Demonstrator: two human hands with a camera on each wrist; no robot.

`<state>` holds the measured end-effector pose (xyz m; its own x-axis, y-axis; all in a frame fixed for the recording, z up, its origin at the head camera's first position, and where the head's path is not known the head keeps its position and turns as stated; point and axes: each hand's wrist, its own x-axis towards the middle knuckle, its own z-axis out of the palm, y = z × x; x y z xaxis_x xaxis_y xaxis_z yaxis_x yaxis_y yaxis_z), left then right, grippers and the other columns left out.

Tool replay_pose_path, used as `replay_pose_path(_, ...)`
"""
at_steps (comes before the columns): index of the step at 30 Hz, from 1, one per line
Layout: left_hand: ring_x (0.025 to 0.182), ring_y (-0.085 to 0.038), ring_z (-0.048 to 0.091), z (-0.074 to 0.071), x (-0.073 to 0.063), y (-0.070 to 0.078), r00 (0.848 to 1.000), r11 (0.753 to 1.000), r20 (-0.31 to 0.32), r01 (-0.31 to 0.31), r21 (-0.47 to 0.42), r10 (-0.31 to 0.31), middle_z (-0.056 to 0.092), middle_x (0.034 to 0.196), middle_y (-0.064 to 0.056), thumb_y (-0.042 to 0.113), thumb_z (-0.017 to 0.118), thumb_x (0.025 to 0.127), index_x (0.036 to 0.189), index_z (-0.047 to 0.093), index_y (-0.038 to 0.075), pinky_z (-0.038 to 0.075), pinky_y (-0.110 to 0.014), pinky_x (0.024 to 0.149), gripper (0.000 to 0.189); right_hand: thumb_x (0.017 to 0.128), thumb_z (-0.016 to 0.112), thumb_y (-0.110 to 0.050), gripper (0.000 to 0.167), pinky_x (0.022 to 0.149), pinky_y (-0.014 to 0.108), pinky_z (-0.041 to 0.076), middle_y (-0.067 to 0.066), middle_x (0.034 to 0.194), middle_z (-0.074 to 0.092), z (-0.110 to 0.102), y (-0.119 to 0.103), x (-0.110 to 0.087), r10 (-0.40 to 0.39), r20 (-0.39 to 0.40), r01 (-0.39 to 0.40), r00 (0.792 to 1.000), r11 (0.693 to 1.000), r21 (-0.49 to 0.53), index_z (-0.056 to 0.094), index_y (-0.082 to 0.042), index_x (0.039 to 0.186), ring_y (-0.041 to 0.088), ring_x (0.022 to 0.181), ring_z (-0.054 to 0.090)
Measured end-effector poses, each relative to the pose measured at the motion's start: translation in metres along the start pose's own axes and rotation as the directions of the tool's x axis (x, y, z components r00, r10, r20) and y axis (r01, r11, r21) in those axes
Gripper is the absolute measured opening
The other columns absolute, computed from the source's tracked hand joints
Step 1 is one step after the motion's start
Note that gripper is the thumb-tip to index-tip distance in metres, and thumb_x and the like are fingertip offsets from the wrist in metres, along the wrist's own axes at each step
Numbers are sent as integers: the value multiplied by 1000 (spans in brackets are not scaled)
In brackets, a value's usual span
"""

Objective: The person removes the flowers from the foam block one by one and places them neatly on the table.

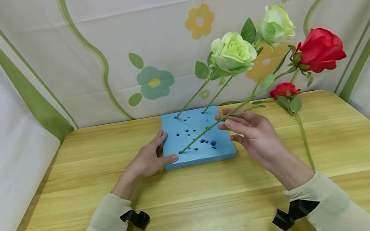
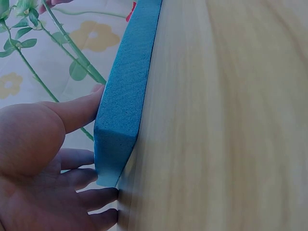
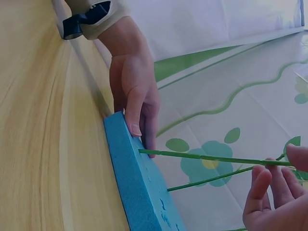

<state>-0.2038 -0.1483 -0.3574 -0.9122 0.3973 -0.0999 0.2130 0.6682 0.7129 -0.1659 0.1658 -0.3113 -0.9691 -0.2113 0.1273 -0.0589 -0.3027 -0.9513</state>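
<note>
A light-blue foam block with several holes lies on the table. My left hand rests against its left side, the thumb on the top near the front corner and the fingers fairly straight along the side. A red rose leans far to the right, the lower end of its stem in a hole at the block's front left. Thumb and fingers of my right hand pinch that stem partway up. Two pale green roses, one nearer and one behind, have their stems in the back of the block.
A smaller red rose is at the right of the table, its stem partly behind my right forearm. The wooden tabletop extends around the block. A patterned cloth hangs behind the table's back edge.
</note>
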Motion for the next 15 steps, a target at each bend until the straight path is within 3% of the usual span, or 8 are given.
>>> replay_pose_path(8,153,-31,8,0,1,-1,1000,1000,0,-2,5,2,6,170,-3,38,72,97,164,20,11,19,-55,119,89,101,69,-19,28,79,33,47,9,119,72,4,4,-1,-45,-62,40,997,997,-70,70,2,119,32,113,63)
replay_pose_path(15,153,-30,7,0,1,-1,1000,1000,3,5,4,-5,5,170,-2,39,72,97,164,20,11,18,-54,119,89,101,68,-18,31,80,32,52,14,117,72,5,5,-1,-103,-90,95,991,991,-90,70,8,119,28,108,68)
